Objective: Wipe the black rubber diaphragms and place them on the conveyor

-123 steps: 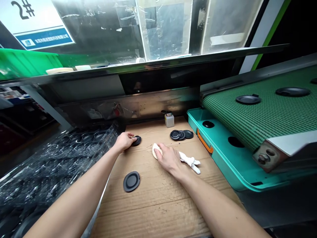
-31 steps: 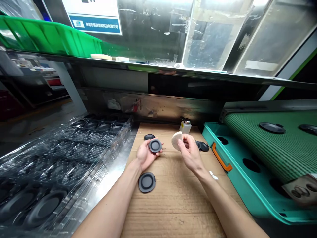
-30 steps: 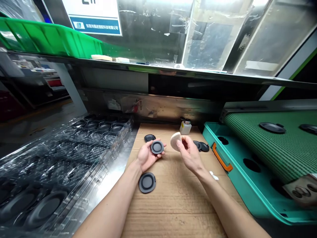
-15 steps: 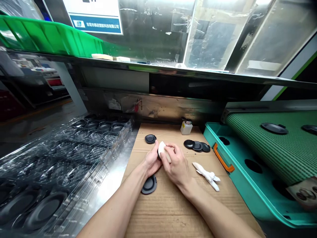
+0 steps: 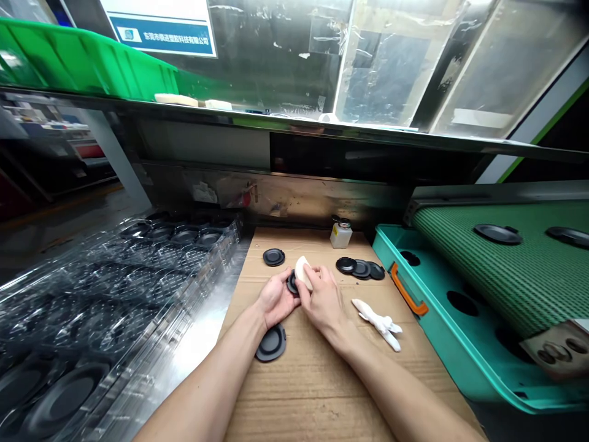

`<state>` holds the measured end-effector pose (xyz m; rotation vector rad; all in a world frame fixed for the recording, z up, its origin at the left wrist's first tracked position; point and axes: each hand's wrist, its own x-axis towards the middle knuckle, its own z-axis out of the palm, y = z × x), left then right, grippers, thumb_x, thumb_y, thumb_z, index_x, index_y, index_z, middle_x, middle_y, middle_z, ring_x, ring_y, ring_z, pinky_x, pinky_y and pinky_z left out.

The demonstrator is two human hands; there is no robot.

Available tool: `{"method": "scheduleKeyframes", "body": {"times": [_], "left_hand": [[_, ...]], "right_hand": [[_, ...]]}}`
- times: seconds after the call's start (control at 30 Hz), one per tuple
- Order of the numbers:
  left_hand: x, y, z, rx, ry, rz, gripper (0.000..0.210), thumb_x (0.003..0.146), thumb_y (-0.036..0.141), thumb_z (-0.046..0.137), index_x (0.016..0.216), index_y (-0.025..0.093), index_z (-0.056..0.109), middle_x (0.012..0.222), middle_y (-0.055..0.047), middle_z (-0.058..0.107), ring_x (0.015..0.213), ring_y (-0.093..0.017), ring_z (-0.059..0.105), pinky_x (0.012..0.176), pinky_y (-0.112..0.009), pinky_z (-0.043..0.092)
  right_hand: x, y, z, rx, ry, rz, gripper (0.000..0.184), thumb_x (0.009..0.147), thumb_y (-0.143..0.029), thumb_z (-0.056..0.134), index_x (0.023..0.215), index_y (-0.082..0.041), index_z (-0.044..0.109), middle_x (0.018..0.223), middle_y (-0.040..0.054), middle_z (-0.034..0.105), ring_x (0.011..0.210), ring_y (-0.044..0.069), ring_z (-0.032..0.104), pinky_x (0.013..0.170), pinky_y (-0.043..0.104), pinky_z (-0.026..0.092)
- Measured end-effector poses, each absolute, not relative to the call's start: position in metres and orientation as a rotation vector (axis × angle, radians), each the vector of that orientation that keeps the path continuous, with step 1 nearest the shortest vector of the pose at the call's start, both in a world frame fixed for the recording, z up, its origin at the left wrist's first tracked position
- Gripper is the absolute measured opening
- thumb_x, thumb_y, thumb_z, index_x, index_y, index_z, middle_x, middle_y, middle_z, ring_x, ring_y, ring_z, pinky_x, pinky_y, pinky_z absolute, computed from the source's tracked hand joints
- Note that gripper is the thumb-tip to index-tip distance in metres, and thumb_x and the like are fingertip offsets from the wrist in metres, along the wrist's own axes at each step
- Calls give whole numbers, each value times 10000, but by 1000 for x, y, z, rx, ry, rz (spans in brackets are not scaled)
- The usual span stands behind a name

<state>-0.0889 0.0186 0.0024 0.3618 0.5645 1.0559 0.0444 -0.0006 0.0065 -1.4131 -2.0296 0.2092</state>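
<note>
My left hand (image 5: 277,299) is closed around the edge of a small black round plastic lid (image 5: 291,283), partly hidden by the fingers. In my right hand (image 5: 324,302) a white sponge pad (image 5: 302,270) is pinched and held against or just over the lid; contact is hard to make out. Below my left wrist a black lid (image 5: 271,342) lies on the cardboard (image 5: 317,393). Another black lid (image 5: 273,257) rests beyond my left hand. To the right, several overlapping black lids (image 5: 361,269) lie in a row.
A white cloth bundle (image 5: 378,323) lies right of my right hand. At the back stands a small bottle (image 5: 341,234). Clear trays (image 5: 202,288) of black lids are on the left. A teal bin (image 5: 442,362) and a green conveyor (image 5: 506,270) carrying lids stand right.
The white sponge pad has shifted slightly against the lid, and more of the black lid shows between my hands. The whole view has moved a little, so everything sits further left.
</note>
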Motion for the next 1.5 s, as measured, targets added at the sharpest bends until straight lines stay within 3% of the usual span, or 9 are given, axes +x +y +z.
{"method": "scheduleKeyframes", "body": {"times": [0.2,0.6,1.5], "left_hand": [[-91,20,3,296,584,1016,309,944,302,407,1060,110,619,1045,-167,691,960,-264,674,860,-420,529],[-90,20,2,348,625,1043,372,972,295,357,1114,65,613,990,-179,705,917,-251,687,849,-397,536],[-91,21,3,363,637,1073,335,970,289,380,1011,64,623,1005,-190,700,955,-252,679,884,-409,541]], "right_hand": [[42,-9,-2,-1251,-2070,284,393,897,-348,536,1284,-292,571,1086,78,504,974,216,521,849,329,473],[45,-2,0,-1323,-1994,207,313,924,-314,486,1200,-276,628,1014,86,504,913,220,516,793,345,469],[58,0,-5,-1232,-1979,257,369,864,-315,553,1224,-262,613,1054,95,519,983,237,532,871,379,479]]}}
